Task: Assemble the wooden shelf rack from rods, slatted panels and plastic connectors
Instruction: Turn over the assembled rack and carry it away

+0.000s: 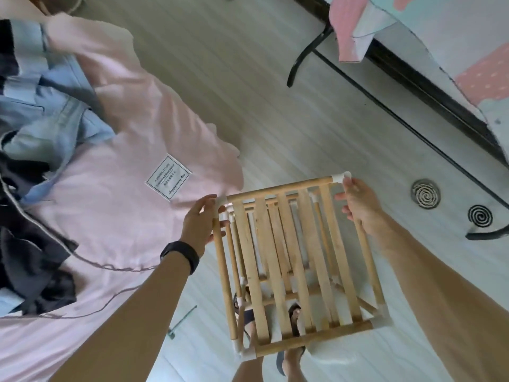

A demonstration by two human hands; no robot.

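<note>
Head view looks straight down on the wooden rack (289, 257), held above a pale plank floor (248, 78) beside a bed with pink bedding (110, 161). The left hand (199, 224), with a black wristband (180, 256) behind it, grips the rack's left side rod just below a white corner connector (221, 201). The right hand (358, 205) grips the right side rod by the far right connector (340, 177). Sandalled feet (294, 318) show through the slats.
</note>
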